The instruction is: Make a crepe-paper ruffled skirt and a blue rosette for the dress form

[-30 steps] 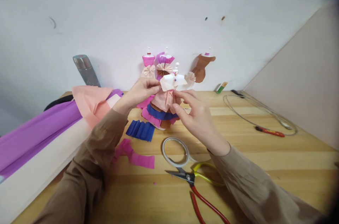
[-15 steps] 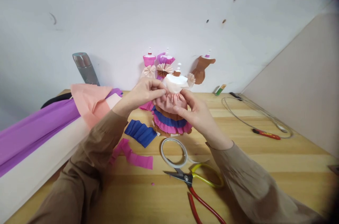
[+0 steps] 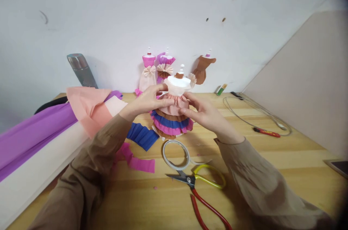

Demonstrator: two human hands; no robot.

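A miniature dress form (image 3: 178,84) stands upright at the middle of the table, dressed in crepe paper. Its bodice is white, and below it spread tiers of pink, brown, blue and magenta ruffles. At the left of its waist is my left hand (image 3: 145,101), thumb across the pink tier and fingers around the side. My right hand (image 3: 205,112) curves round the opposite side, with the thumb on the skirt's front. Fingertips behind the form are hidden. Nearest in front lie a roll of tape (image 3: 164,154) and scissors (image 3: 189,179) with one yellow and one red handle.
Blue (image 3: 144,136) and magenta paper strips (image 3: 141,164) lie left of the tape. Rolled crepe paper (image 3: 40,125) fills the left side. Against the wall stand a bottle (image 3: 83,70) and several other dressed forms (image 3: 149,61). A cable (image 3: 261,114) and a red-handled tool (image 3: 268,132) lie right.
My left hand has gone from fingers bunched at the waist's front to thumb in front and fingers around the side. The right hand stays at the form. The camera view has shifted slightly.
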